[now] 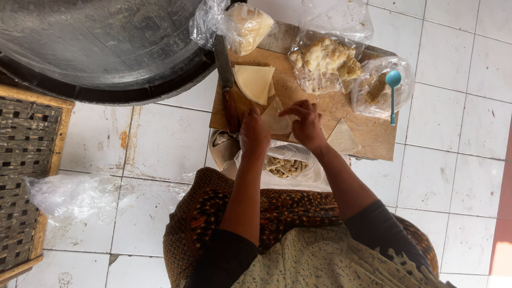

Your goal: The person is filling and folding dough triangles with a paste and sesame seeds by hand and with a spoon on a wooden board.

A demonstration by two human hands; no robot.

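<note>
A wooden cutting board (362,133) lies on the white tiled floor in front of me. My left hand (254,133) and my right hand (305,124) both pinch a pale triangular dough wrapper (276,120) on the board. A stack of triangular wrappers (255,81) lies further up the board, and a single wrapper (342,137) sits to the right of my right hand. A knife (226,80) lies along the board's left edge.
Plastic bags with a crumbly filling (326,58), a bag with a teal spoon (393,85) and a bag of dough (246,25) sit at the board's far side. A bag of folded pieces (286,166) lies near my lap. A large metal pan (106,48) and a woven tray (26,176) are at the left.
</note>
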